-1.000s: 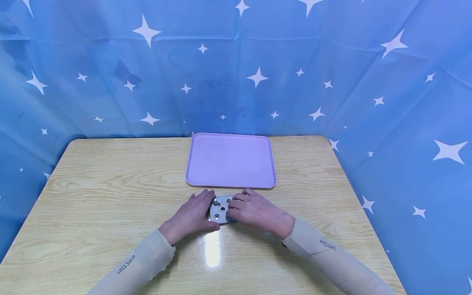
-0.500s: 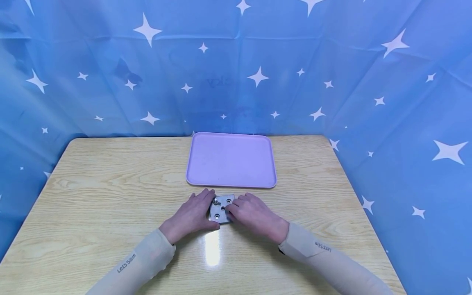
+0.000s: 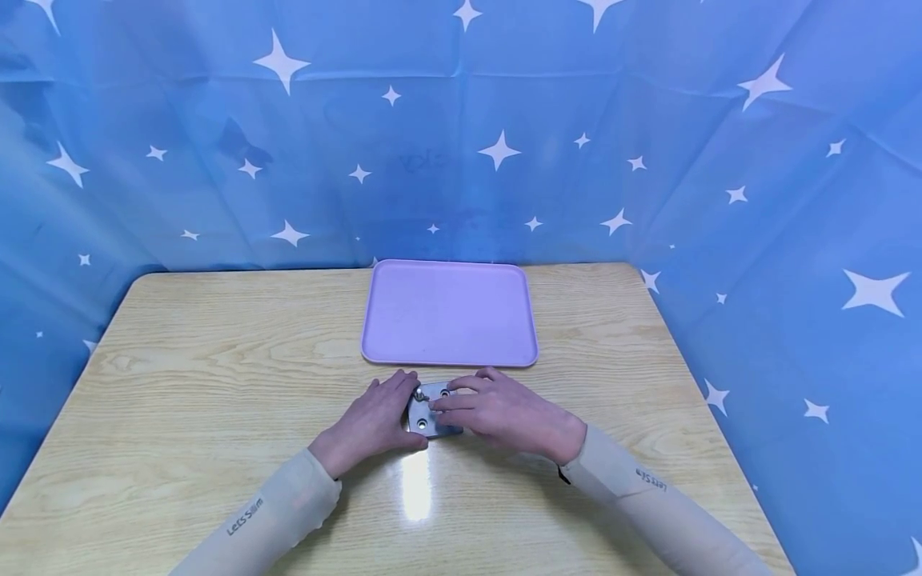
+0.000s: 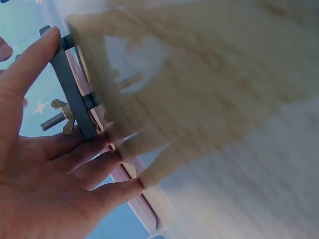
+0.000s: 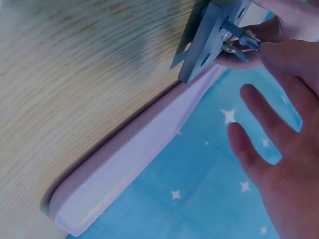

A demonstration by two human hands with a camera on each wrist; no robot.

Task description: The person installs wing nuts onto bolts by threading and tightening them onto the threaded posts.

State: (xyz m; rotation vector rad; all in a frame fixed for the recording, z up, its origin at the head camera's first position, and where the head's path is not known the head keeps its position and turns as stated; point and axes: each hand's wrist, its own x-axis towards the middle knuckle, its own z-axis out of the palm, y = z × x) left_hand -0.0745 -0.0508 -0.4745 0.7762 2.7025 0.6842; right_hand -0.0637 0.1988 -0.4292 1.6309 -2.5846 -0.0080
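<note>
A grey metal plate (image 3: pixel 432 426) with several holes stands just in front of the tray. From its upper left corner rises a threaded bolt (image 4: pixel 52 121) with a brass-coloured wing nut (image 4: pixel 68 115). My left hand (image 3: pixel 370 420) grips the plate's left side, fingers at the far edge and thumb at the near edge. Over the right part of the plate lies my right hand (image 3: pixel 515 416), its fingers spread and fairly straight. In the right wrist view, one fingertip of my right hand (image 5: pixel 294 149) overlaps the bolt's end; contact is unclear, and the thumb cannot be made out.
A purple tray (image 3: pixel 450 314) lies behind the plate, near the far edge of the wooden table (image 3: pixel 216 344). A blue curtain (image 3: pixel 403 144) with white stars hangs behind and at both sides.
My right hand first drew in with curled fingers over the plate's right part, then its fingers straightened and reached left across it. My left hand has kept its grip.
</note>
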